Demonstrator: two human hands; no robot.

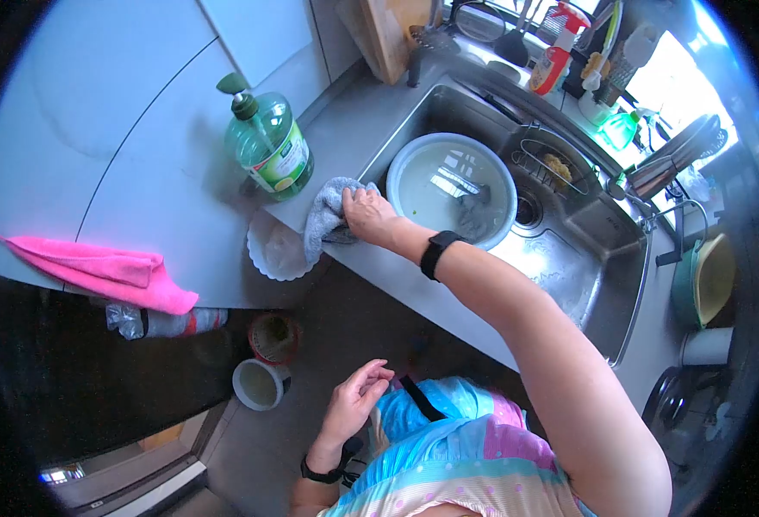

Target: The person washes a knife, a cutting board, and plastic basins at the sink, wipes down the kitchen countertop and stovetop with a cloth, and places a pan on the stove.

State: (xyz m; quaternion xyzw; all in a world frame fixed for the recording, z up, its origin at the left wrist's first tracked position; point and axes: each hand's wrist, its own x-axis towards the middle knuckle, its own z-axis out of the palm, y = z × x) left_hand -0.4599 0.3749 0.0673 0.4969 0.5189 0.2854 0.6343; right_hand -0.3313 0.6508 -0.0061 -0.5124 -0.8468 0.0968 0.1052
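Note:
My right hand (367, 212) presses a grey cloth (324, 221) onto the counter's edge, left of the sink, its fingers bent over the cloth. Part of the cloth hangs over a white scalloped bowl (276, 248) below the counter's corner. My left hand (358, 396) is raised in front of my body, touching nothing, its fingers loosely bent and partly apart. Close to the right hand, a round basin (423, 185) of water stands in the sink, with a greyish thing (476, 211) in the water. A green pump bottle (269, 142) stands behind the cloth.
The metal sink (569, 280) holds a wire rack (552, 159) with a sponge. A red spray bottle (556, 56) and utensils stand behind it. A pink cloth (108, 267) hangs at the left counter's edge. Two small bins, one white (259, 385), are on the floor.

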